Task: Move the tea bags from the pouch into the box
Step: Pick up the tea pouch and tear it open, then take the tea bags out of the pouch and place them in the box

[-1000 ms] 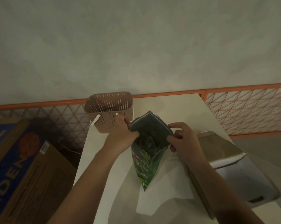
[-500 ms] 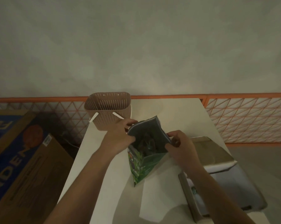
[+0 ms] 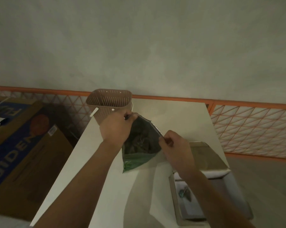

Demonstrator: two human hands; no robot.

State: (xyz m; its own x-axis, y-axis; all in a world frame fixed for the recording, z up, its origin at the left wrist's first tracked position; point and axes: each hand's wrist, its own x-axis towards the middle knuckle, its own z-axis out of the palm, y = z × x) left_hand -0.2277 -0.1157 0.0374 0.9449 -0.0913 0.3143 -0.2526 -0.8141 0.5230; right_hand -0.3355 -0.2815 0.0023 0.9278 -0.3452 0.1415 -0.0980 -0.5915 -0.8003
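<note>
I see both hands up at the mouth of the green pouch, which stands on the white table near its middle. The left hand pinches the far-left edge of the pouch's rim, fingers curled tight on the foil. The right hand pinches the near-right edge of the rim the same way, thumb and fingertips closed on it. The two hands are apart, and the mouth gapes wide between them. Inside I make out a dark, crumpled heap, the tea bags, with a thin pale string showing among them; the light is too dim for me to count them. Just right of the pouch, partly under my right forearm, lies the box, open, its lid tipped back toward the far side. On the box's pale floor sits one small dark piece with a bluish spot; I cannot tell what it is. A sheet of white paper lies flat on the table between pouch and box, touching the box's left wall. Behind the left hand stands a pink perforated basket at the table's far-left corner. Left of the table, lower down, sits a brown cardboard carton with a blue band and pale lettering. An orange lattice rail runs along the grey wall.
</note>
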